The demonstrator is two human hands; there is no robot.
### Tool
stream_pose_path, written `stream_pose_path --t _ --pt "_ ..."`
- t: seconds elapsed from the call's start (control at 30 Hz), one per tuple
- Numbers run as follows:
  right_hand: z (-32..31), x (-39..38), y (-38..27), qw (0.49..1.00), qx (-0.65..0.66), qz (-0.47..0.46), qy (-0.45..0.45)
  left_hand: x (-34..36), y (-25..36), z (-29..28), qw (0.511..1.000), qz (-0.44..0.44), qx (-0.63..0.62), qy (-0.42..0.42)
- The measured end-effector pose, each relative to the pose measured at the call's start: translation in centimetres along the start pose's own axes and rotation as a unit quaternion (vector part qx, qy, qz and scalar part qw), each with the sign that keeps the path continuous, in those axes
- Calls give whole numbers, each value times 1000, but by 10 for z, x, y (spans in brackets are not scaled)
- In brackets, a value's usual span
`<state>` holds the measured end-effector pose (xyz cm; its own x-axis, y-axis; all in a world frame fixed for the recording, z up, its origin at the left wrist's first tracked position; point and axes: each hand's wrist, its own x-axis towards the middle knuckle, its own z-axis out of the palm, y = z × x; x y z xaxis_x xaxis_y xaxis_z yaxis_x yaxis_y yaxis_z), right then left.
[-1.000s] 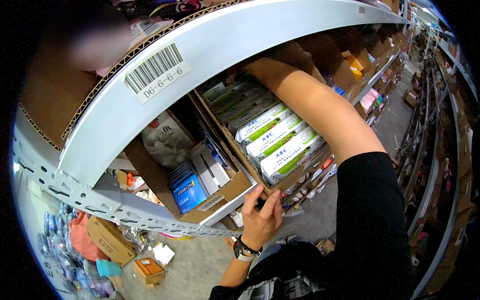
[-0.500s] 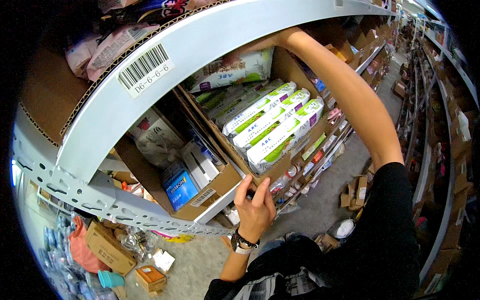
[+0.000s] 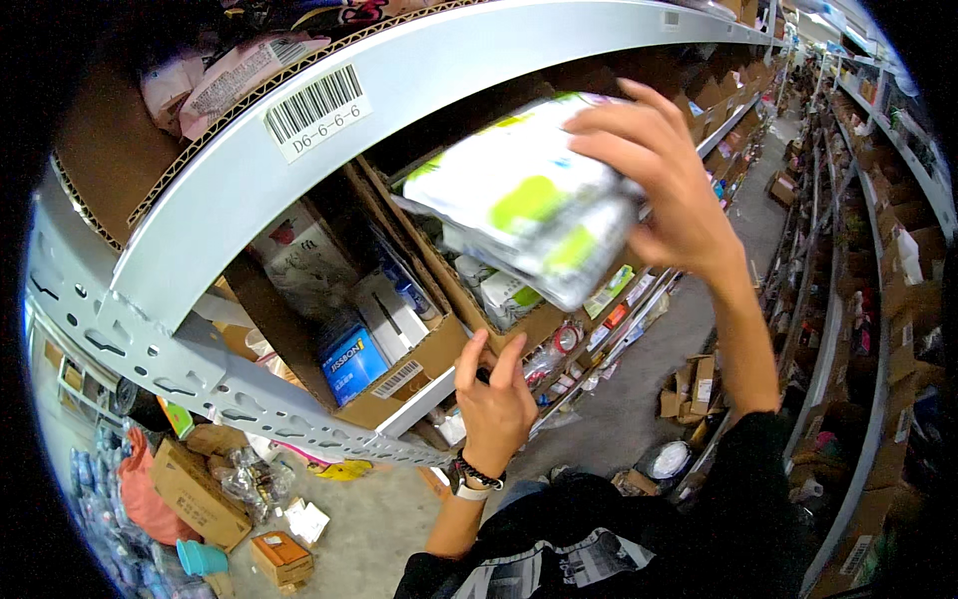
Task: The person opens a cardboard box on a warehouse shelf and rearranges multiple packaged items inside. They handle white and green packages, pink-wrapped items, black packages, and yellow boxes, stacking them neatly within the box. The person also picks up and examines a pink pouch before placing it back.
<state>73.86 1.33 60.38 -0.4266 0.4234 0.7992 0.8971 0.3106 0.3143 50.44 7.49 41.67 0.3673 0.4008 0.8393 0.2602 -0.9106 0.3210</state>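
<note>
My right hand point(image 3: 664, 165) is closed around white-and-green soft packs point(image 3: 529, 195), raised above the front of an open cardboard box point(image 3: 544, 324). The packs are blurred by motion and at least two are stacked together. Below them, more green-and-white packaging point(image 3: 507, 296) shows inside the box, which is mostly covered by the held packs. My left hand point(image 3: 494, 409) rests its fingertips at the near corner of this box, fingers apart and stretched; its thumb is hidden. A dark-banded watch or bracelet point(image 3: 476, 474) circles the left wrist.
A white metal shelf beam point(image 3: 215, 215) with a barcode label point(image 3: 317, 112) curves overhead. Beside the box stands another carton point(image 3: 404, 379) holding a blue box point(image 3: 357, 361). Cartons and a teal bucket point(image 3: 203, 557) sit on the floor. More shelving point(image 3: 848, 349) lines the aisle's right.
The right hand has come out of the box's back and now lifts white-and-green packs above it, toward me. My left hand stays at the box corner. The view has shifted slightly.
</note>
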Motion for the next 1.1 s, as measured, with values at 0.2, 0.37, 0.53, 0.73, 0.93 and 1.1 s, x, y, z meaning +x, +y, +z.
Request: stream_pose_path --t 0.2,0.37,0.53,0.73,0.93,1.1 --pt "-5 -144 -77 748 482 389 238 8 3 2 1000 -27 4 13" --pt "28 -158 -116 436 741 334 387 11 30 -19 999 -27 10 38" --pt "43 -154 -159 380 717 422 403 29 48 -33 919 -30 -365 -146" --pt "50 -144 -191 483 629 494 356 8 40 -28 795 -169 -556 -175" --pt "49 -151 -209 488 617 506 353 12 38 -52 756 -267 -542 -251" --pt "30 -130 -221 533 504 561 384 2 22 -37 797 -207 -503 -262"
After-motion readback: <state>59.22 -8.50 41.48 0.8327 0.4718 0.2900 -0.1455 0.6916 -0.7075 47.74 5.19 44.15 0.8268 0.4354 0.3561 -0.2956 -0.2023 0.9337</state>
